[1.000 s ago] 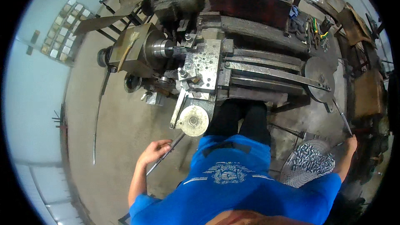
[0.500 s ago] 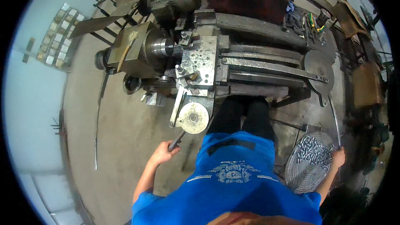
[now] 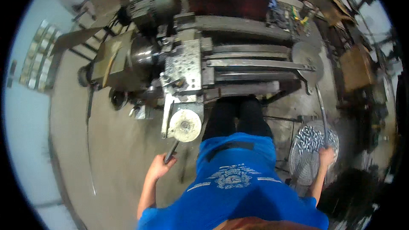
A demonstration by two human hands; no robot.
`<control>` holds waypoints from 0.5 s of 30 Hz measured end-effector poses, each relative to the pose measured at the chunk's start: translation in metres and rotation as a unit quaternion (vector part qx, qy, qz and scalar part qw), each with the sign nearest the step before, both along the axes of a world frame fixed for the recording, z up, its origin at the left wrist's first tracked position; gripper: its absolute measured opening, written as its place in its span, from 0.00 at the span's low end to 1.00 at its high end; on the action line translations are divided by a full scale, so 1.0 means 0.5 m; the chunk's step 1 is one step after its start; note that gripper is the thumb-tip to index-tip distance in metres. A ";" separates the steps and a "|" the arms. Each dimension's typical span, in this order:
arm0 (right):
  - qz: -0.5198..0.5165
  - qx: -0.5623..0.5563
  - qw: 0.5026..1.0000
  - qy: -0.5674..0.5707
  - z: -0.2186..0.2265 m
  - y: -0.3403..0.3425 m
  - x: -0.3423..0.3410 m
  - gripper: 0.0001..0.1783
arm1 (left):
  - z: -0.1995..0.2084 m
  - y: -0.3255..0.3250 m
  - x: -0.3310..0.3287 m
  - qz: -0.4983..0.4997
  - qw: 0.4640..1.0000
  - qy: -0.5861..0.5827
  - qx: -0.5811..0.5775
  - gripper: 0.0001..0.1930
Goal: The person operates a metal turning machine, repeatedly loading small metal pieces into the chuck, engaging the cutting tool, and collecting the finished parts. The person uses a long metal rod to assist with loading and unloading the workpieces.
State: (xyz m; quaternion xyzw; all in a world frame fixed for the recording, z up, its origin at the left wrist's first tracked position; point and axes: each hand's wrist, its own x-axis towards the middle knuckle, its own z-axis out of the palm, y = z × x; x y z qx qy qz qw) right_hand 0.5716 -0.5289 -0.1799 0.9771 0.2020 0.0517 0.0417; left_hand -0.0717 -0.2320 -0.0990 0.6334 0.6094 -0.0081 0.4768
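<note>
My left hand (image 3: 160, 166) is closed around a dark handle (image 3: 171, 151) that sticks out below the pale round disc (image 3: 185, 125) at the front of the lathe's slide. With fingers wrapped round it, my right hand (image 3: 327, 156) grips a long metal lever (image 3: 321, 110). The lever runs up to the grey round plate (image 3: 307, 61) at the lathe's right end. A flat bar (image 3: 260, 63) links that plate to the drilled carriage block (image 3: 184, 66). Left of the block is the shiny spindle end (image 3: 145, 54), blurred. Tool details there cannot be made out.
Beneath my right hand, a round woven basket (image 3: 303, 173) holds many small metal cylinders (image 3: 309, 139). Behind the lathe stands a dark bin (image 3: 228, 4) with more. A brush (image 3: 110, 66) lies on the headstock (image 3: 123, 55); a motor (image 3: 157, 6) sits behind. A thin rod (image 3: 88, 145) extends at left.
The whole view has shifted, putting the lathe further left in it. My right hand and the lever now appear over the basket instead of at its right edge. Both hands keep their grips.
</note>
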 end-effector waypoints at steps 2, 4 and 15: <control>-0.003 0.024 0.999 0.042 0.021 0.029 -0.022 0.27 | -0.023 -0.012 -0.012 -0.002 1.000 -0.008 0.017 0.16; 0.008 0.036 0.999 -0.018 0.025 0.042 -0.055 0.21 | -0.021 -0.016 -0.009 0.008 1.000 -0.017 0.014 0.16; -0.020 0.119 0.991 0.051 0.096 0.076 -0.110 0.21 | 0.012 0.011 0.011 -0.044 0.999 -0.028 0.009 0.18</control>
